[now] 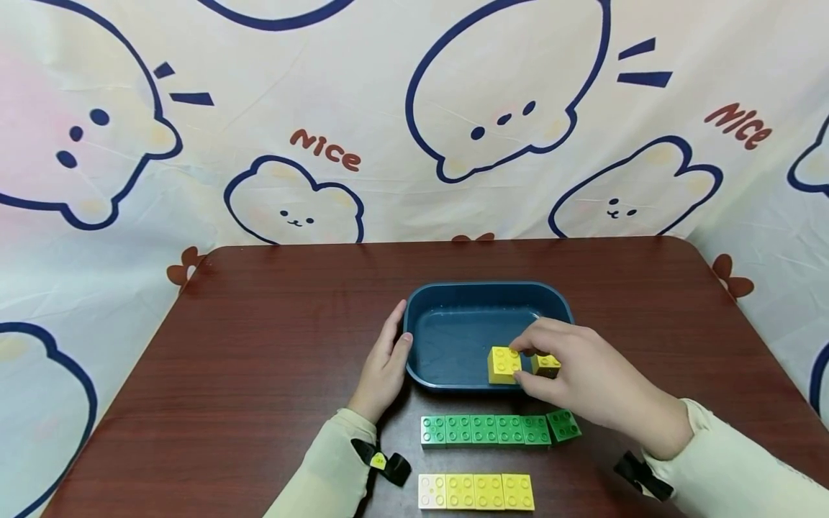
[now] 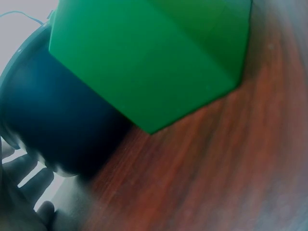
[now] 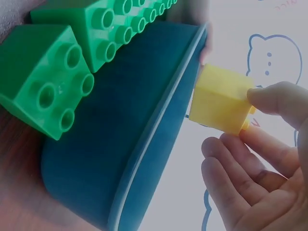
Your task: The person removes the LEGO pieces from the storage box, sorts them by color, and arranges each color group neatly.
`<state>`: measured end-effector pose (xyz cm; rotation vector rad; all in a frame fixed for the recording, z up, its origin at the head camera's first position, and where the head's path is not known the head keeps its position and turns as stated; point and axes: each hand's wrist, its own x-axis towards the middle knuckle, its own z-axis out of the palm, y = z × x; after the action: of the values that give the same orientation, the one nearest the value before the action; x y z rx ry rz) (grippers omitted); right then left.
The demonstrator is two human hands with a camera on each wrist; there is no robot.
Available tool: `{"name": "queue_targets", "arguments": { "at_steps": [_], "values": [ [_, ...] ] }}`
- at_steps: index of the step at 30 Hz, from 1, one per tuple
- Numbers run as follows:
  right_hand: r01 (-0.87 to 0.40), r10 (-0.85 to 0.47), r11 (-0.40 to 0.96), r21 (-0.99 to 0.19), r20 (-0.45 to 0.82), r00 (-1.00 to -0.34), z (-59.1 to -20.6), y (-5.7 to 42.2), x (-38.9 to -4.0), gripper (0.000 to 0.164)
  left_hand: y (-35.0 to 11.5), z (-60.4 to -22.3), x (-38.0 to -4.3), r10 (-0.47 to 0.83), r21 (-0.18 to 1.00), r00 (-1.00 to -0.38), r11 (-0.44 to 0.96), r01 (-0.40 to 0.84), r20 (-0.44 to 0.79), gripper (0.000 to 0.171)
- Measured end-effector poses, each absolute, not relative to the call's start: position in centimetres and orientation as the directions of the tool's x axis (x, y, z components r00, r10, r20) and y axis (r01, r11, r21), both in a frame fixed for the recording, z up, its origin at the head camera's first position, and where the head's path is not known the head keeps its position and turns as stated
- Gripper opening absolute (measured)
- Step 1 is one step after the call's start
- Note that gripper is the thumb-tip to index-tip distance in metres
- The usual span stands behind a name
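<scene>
A dark blue tray (image 1: 453, 342) stands on the table. My left hand (image 1: 381, 367) touches its left side with fairly straight fingers. Over the tray's front right part, my right hand (image 1: 583, 378) pinches a yellow toy brick (image 1: 504, 367) between thumb and fingers. In the right wrist view that yellow brick (image 3: 219, 98) shows above the tray's rim, with the thumb on one side. A second yellow brick (image 1: 546, 365) lies in the tray, partly hidden by the right hand. The left wrist view shows fingers (image 2: 36, 185) beside the tray's wall.
In front of the tray runs a row of green bricks (image 1: 484, 430), its right-end brick (image 1: 563, 425) turned askew. Nearer still lies a row of yellow bricks (image 1: 476, 492). Behind the brown table (image 1: 291, 324) hangs a printed cloth (image 1: 382, 201).
</scene>
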<state>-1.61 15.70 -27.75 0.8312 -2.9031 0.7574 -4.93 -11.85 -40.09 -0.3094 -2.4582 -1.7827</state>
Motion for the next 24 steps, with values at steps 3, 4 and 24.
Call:
{"name": "queue_targets", "arguments": {
  "at_steps": [3,4,24],
  "values": [
    [-0.510,-0.490,0.732,-0.452,0.173,-0.855,-27.6,15.9,-1.1,0.026,-11.8,-40.0,-4.9,0.108,0.931,-0.977,0.298,0.208,0.184,0.049],
    [-0.514,-0.490,0.729,-0.452,0.180,-0.853,-27.6,16.0,-0.9,0.026,-11.8,-40.0,-5.0,0.108,0.932,-0.977,0.297,0.209,0.184,0.049],
    [-0.573,-0.498,0.655,-0.493,0.289,-0.818,-28.5,17.4,2.8,0.035,-12.0,-40.1,-5.0,0.110,0.932,-0.979,0.305,0.198,0.172,0.049]
  ]
}}
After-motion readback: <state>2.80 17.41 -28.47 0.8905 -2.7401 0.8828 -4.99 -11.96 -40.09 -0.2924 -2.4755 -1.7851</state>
